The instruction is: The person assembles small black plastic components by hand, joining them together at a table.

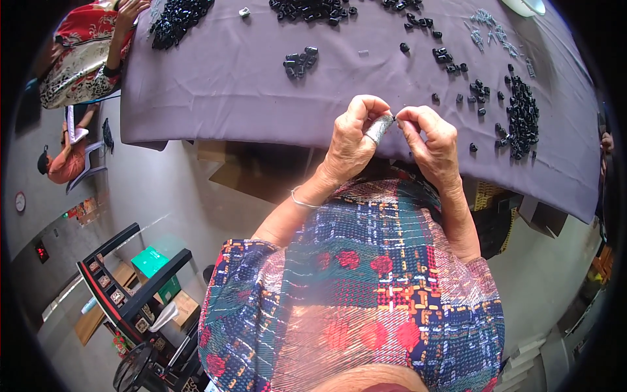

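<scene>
Above the table's near edge, my left hand (353, 140) and my right hand (434, 138) meet fingertip to fingertip. Both are closed in a pinch around a small black piece (394, 119), mostly hidden by the fingers. Silver wrapping (379, 129) covers one digit of my left hand. To the right of my right hand lies a heap of small black plastic parts (522, 121), with loose ones scattered beside it. A smaller cluster of black parts (301, 61) sits farther off, left of my hands.
Purple-grey cloth (215, 85) covers the table. More black parts (179, 23) are heaped at the far left, and small clear pieces (496, 32) lie far right near a white bowl (526, 6). Another person's arm (121, 29) reaches the left corner. Cardboard (251, 176) is under the table.
</scene>
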Demonstrator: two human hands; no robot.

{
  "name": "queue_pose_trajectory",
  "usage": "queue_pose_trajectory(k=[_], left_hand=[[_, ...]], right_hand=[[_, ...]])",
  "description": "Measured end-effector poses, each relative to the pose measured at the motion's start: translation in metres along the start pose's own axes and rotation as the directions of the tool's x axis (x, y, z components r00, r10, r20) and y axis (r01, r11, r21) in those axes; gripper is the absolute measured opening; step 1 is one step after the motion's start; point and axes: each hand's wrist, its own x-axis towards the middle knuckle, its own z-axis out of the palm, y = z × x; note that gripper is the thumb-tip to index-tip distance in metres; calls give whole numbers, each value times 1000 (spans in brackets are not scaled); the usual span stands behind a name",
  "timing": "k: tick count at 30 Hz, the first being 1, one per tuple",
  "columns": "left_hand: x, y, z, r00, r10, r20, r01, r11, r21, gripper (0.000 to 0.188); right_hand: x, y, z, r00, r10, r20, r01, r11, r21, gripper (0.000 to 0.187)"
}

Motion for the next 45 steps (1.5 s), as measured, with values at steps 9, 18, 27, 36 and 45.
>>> queue_pose_trajectory(k=[9,18,27,36,45], left_hand=[[0,-1,-8,987,141,76,-154,969,192,18],[2,1,-13,971,-209,113,226,957,-179,17],[14,4,-21,901,-377,214,433,808,-399,22],[8,0,-20,903,-321,284,409,843,-348,17],[9,-1,-16,929,-275,248,350,871,-345,18]], right_hand=[[1,3,4,991,-119,68,127,984,-128,10],[-3,6,6,986,143,85,-156,972,174,11],[0,11,1,931,329,157,-364,850,380,13],[-4,8,10,952,287,103,-305,900,313,9],[-4,6,12,979,204,11,-201,949,245,9]])
